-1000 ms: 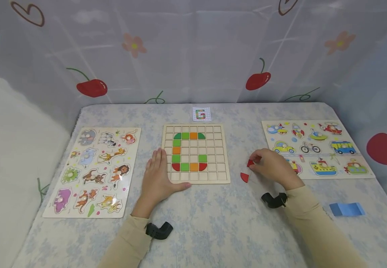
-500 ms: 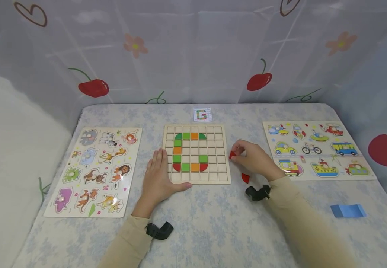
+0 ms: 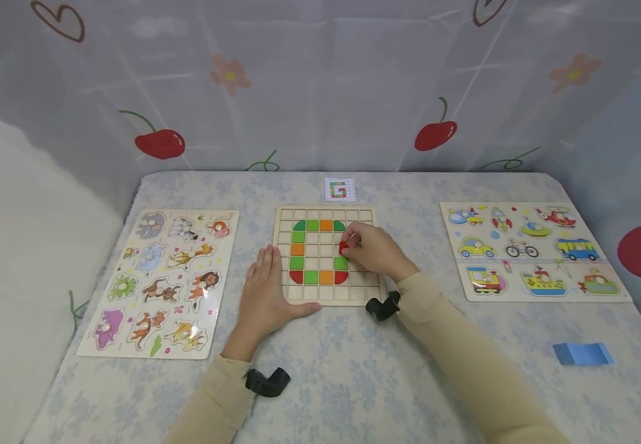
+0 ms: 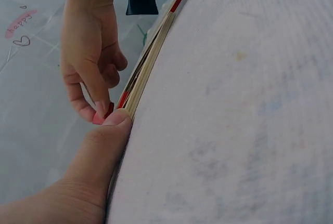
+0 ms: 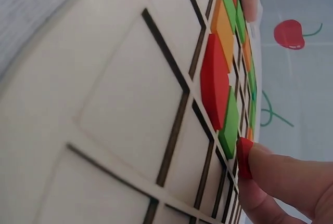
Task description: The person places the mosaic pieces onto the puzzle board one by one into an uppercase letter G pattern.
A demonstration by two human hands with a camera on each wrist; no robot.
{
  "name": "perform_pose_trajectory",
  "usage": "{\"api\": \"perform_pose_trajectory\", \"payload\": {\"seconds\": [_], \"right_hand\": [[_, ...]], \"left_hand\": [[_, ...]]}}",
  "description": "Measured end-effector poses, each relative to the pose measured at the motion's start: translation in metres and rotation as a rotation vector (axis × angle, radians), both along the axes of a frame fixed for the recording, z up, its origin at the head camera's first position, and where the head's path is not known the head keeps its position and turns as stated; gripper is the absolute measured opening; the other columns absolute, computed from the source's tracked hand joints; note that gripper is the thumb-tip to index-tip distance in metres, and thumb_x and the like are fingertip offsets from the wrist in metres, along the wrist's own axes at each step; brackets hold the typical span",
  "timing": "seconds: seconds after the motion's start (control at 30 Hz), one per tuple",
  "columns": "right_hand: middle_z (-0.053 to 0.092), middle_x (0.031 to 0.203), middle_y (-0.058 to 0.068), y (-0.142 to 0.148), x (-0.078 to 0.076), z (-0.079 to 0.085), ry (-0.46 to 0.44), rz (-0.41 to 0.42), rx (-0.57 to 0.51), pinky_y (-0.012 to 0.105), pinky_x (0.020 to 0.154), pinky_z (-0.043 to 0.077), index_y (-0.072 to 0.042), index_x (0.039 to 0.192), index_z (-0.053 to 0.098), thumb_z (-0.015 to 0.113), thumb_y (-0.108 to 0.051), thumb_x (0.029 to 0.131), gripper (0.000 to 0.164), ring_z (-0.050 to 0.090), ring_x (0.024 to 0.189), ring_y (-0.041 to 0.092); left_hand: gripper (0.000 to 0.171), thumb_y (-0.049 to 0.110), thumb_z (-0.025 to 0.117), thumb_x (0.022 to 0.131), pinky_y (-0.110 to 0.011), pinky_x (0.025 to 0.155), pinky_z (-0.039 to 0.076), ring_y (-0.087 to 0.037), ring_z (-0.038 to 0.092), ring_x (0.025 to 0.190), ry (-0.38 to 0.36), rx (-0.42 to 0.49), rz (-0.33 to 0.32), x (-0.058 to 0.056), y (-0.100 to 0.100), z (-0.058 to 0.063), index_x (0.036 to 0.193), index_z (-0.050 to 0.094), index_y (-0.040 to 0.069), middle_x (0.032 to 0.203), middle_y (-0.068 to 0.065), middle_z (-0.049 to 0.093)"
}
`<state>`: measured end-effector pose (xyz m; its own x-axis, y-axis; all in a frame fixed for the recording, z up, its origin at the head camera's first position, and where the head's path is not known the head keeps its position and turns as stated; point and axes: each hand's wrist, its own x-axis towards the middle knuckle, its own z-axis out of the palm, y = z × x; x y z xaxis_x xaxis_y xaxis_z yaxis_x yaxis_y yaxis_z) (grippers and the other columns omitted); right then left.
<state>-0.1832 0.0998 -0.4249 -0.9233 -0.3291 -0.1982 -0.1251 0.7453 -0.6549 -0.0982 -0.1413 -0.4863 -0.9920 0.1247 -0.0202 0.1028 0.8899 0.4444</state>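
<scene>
The wooden grid board (image 3: 365, 295) lies mid-table, with green, orange and red tiles forming a near-closed outline. At its left edge rests my left hand (image 3: 265, 290), fingers straight and thumb along the board's front side. My right hand (image 3: 376, 250) is over the board's right half, pinching a small red tile (image 3: 344, 248) between thumb and fingertips. In the right wrist view that red tile (image 5: 244, 157) is just beyond a seated green tile (image 5: 229, 122); whether it touches the board is unclear. Its full shape is hidden by the fingers.
A small pattern card (image 3: 339, 190) lies behind the board. An animal puzzle (image 3: 156, 283) is on the left, a vehicle puzzle (image 3: 534, 251) on the right. A folded blue piece (image 3: 583, 354) sits near the right front. A patterned curtain (image 3: 320, 92) hangs behind.
My right hand has carried the red tile leftward from the table onto the board. A second red tile on the table is now out of sight near the right wrist. My left hand stays put.
</scene>
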Motion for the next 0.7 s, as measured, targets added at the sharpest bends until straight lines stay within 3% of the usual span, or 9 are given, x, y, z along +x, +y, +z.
{"api": "perform_pose_trajectory", "payload": {"seconds": [0.27, 0.43, 0.53, 0.7], "right_hand": [[0.064, 0.092, 0.003, -0.009, -0.002, -0.004, 0.009, 0.018, 0.045, 0.031, 0.073, 0.048, -0.015, 0.102, 0.066, 0.069, -0.018, 0.093, 0.010, 0.056, 0.082, 0.021], [0.067, 0.100, 0.003, -0.009, -0.002, -0.005, 0.012, 0.043, 0.095, 0.032, 0.079, 0.052, -0.013, 0.106, 0.072, 0.067, -0.018, 0.095, 0.012, 0.059, 0.088, 0.019], [0.067, 0.107, 0.003, -0.003, 0.002, 0.001, 0.004, 0.064, 0.112, 0.033, 0.081, 0.052, -0.012, 0.108, 0.074, 0.065, -0.015, 0.096, 0.015, 0.059, 0.091, 0.019], [0.064, 0.103, 0.003, 0.024, 0.013, 0.014, -0.013, 0.074, 0.099, 0.032, 0.072, 0.048, -0.013, 0.119, 0.069, 0.062, -0.014, 0.096, 0.024, 0.055, 0.089, 0.022]], "left_hand": [[0.145, 0.092, 0.061, 0.059, -0.050, 0.126, 0.011, -0.028, -0.001, 0.156, -0.006, -0.011, 0.002, -0.001, 0.000, 0.000, 0.159, 0.005, 0.003, 0.168, -0.014, 0.003], [0.145, 0.090, 0.064, 0.060, -0.050, 0.126, 0.011, -0.028, -0.001, 0.156, -0.015, -0.003, 0.002, -0.001, 0.001, 0.001, 0.159, 0.005, 0.003, 0.168, -0.014, 0.003], [0.144, 0.089, 0.065, 0.060, -0.050, 0.126, 0.011, -0.028, -0.001, 0.156, -0.017, 0.002, 0.002, -0.001, 0.002, 0.002, 0.159, 0.005, 0.002, 0.168, -0.014, 0.003], [0.144, 0.088, 0.066, 0.061, -0.050, 0.126, 0.011, -0.028, -0.001, 0.156, -0.016, -0.005, 0.002, 0.000, 0.001, 0.002, 0.159, 0.004, 0.003, 0.168, -0.014, 0.002]]}}
